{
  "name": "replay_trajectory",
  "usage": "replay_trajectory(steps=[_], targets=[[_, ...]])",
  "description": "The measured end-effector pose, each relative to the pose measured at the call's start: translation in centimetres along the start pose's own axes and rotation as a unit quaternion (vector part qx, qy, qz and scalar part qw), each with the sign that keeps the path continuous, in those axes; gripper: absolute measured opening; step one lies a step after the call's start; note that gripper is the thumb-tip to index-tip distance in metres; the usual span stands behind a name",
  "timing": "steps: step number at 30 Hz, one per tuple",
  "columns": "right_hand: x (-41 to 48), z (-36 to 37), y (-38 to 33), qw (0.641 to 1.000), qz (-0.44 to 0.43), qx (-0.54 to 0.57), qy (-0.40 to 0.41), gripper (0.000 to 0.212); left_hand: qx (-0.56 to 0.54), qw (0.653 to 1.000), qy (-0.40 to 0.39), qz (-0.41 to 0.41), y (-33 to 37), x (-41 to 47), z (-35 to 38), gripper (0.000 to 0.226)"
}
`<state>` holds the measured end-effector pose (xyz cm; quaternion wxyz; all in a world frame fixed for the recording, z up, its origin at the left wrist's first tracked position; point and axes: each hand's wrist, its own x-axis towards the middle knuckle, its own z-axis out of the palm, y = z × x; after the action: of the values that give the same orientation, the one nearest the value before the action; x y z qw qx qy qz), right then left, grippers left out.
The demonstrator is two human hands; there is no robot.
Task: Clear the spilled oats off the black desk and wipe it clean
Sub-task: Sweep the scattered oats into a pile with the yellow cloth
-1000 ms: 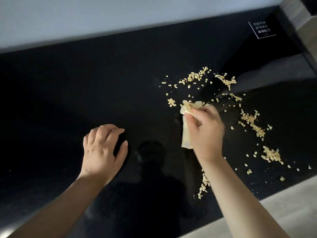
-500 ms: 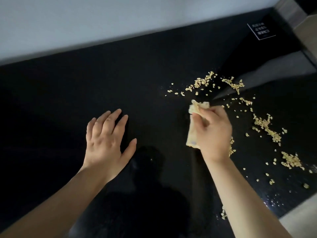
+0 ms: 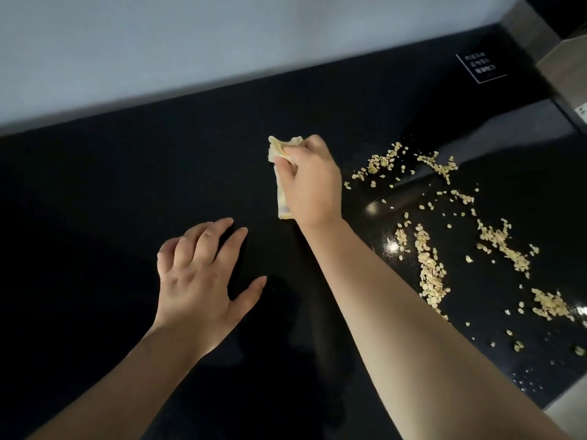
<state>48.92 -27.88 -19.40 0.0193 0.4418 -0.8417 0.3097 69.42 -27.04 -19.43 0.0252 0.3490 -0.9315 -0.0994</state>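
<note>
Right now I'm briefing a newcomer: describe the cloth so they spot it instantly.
On the black desk, look left of the spilled oats to the right hand. The cloth is the crumpled pale yellow piece it grips, one wad, not flakes.

Reaches forward with the right arm, bare and nearly straight, from the lower right up toward the middle. Turns the back of the right hand (image 3: pixel 313 182) to the camera, knuckles up, fingers and thumb curled round a folded yellow cloth (image 3: pixel 282 201) sticking out past the fingertips and along the hand's left edge. Holds the left hand (image 3: pixel 200 281) palm down, nearer and to the left, grasping nothing, fingers spread and lightly bent, thumb splayed out to the right. Brings the bare left forearm in from the lower left.
</note>
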Motion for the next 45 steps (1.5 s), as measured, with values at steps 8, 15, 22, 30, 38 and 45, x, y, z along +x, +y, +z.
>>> replay_trajectory(steps=[8, 15, 22, 30, 38, 45], targets=[[-2.1, -4.9, 8.7, 0.984, 0.131, -0.072, 0.097, 0.018, 0.015, 1.0, -0.012, 0.005, -0.7, 0.6, 0.1, 0.072], [-4.7, -9.2, 10.2, 0.975, 0.176, -0.065, 0.118, 0.018, 0.023, 0.999, -0.022, -0.001, -0.9, 0.6, -0.1, 0.073], [0.4, -3.7, 4.0, 0.993, 0.076, -0.017, 0.088, 0.015, 0.016, 1.0, -0.018, 0.004, -1.1, 0.6, -0.1, 0.073], [4.0, -3.3, 6.8, 0.987, 0.124, -0.081, 0.067, 0.024, 0.015, 1.0, -0.004, 0.006, -0.9, 0.8, 0.0, 0.073], [-2.6, -9.0, 13.6, 0.951, 0.265, -0.09, 0.134, 0.023, 0.009, 1.0, -0.024, -0.005, -0.8, 0.9, 0.2, 0.072], [-4.6, -11.5, 9.5, 0.989, 0.114, 0.047, 0.083, 0.016, -0.054, 0.998, 0.001, -0.024, 0.7, 1.1, -0.7, 0.066]])
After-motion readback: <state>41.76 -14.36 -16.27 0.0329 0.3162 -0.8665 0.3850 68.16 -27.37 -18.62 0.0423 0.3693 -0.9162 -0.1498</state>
